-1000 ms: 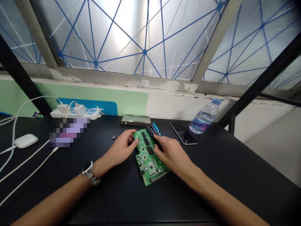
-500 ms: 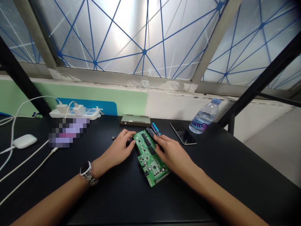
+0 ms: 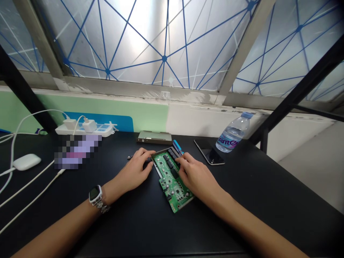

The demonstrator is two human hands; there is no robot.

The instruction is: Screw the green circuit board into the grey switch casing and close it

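1. A green circuit board (image 3: 167,175) lies mid-table, seated in a shallow metal tray (image 3: 160,153).
2. At nine o'clock, the left hand (image 3: 135,169), thumb and fingers parted, touches the tray's corner, apparently bracing it.
3. At three o'clock, the right hand (image 3: 196,174) curls over the board's edge, seemingly steadying it; whether it pinches cannot be told.
4. At twelve, a blue-handled tool (image 3: 176,146) lies near.

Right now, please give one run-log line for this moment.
left hand: at far-left corner of metal tray | right hand: at right side of circuit board | blue tool: beyond right hand
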